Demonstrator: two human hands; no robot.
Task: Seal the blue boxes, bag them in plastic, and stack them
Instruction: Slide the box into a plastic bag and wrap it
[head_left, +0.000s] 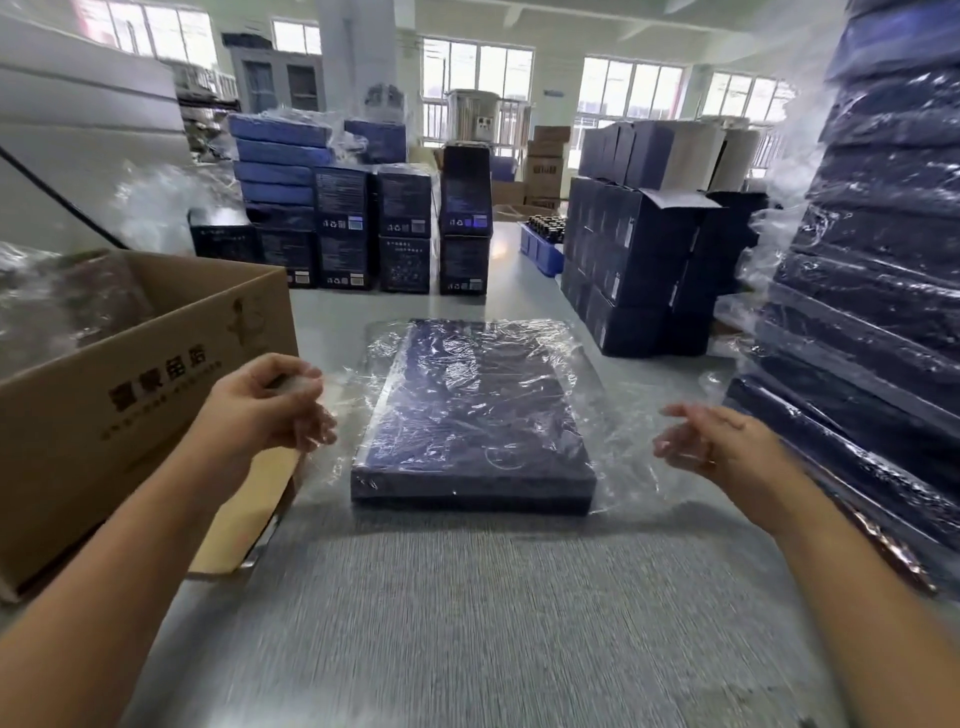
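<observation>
Table (467, 623): grey, textured, fills the lower frame.
Left hand (270, 410): left of centre; fingers curled, pinching a loose fold at the left margin of the plastic bag (613, 415), as far as the blur allows.
Right hand (711, 441): right of centre; fingers nearly straight and spread, gripping nothing, at the film's right fringe; touching or not, cannot tell.
Blue box (472, 415): centre frame, flat on the table between both hands, inside the clear crinkled bag; near end looks unclosed.
Handling: probably rigid and flat with some weight; film thin and slick, likely to slide or tear if pulled alone.
Hold: best at the two long side edges, palms under the box through the film.
Cardboard carton (130, 405): left of frame, open, plastic inside.
Bagged stack (883, 312): right edge, tall; likely destination.
Dark cartons (363, 223): upper centre, stacked at the table's far end.
</observation>
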